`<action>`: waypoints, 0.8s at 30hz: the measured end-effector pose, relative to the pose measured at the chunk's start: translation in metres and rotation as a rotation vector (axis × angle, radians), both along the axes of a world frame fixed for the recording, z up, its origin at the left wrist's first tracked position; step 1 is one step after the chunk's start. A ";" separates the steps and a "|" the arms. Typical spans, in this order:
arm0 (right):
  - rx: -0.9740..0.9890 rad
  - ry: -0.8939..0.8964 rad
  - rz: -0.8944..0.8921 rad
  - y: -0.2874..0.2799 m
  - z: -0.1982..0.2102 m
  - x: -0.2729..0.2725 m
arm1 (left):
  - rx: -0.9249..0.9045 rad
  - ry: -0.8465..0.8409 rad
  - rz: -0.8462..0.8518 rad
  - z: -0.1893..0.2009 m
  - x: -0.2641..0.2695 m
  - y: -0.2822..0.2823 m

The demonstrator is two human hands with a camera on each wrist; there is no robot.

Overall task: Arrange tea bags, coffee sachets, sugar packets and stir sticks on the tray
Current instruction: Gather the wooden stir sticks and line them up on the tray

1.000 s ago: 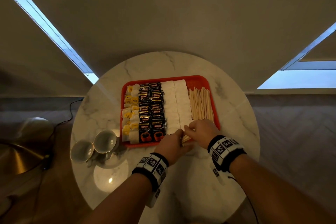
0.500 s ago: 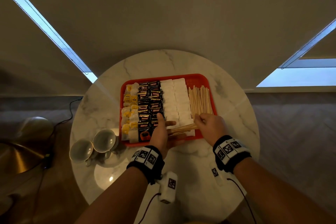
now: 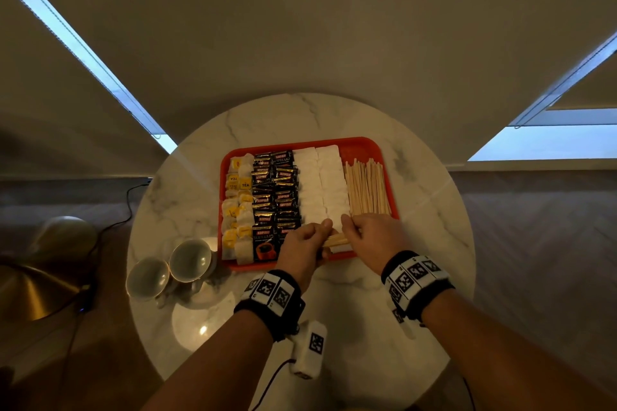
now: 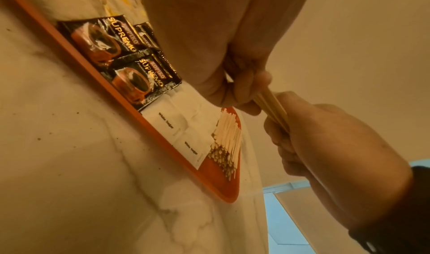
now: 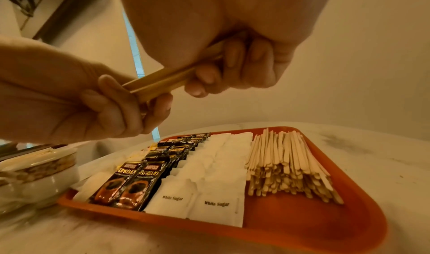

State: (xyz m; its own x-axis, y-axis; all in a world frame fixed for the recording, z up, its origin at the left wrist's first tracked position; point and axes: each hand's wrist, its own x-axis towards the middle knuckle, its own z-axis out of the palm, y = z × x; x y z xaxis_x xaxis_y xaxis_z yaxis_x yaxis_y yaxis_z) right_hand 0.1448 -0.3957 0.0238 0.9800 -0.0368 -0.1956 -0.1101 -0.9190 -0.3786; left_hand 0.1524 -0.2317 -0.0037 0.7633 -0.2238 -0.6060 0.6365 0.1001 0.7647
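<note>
Stir sticks [image 3: 335, 240]: you grip a small bundle with your left hand [image 3: 302, 245] and right hand [image 3: 374, 237], above the tray [image 3: 374, 147].

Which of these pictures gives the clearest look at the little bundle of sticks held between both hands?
The right wrist view: the bundle of sticks spans openly between the left hand and right hand. The left wrist view shows a short stretch; the head view shows only a sliver.
</note>
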 end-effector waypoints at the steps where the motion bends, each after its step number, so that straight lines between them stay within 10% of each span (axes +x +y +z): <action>1: -0.003 0.018 -0.008 -0.002 0.001 0.001 | 0.010 0.004 -0.068 0.000 0.000 0.002; 7: -0.012 0.075 0.104 -0.019 -0.002 0.005 | 0.150 -0.028 -0.554 0.009 -0.001 0.008; 20: 0.313 0.055 -0.090 -0.019 -0.018 0.005 | 0.151 -0.151 -0.617 0.009 -0.016 -0.013; 24: 0.390 0.036 -0.313 -0.023 -0.015 0.002 | 0.376 -0.226 -0.356 0.001 -0.006 -0.021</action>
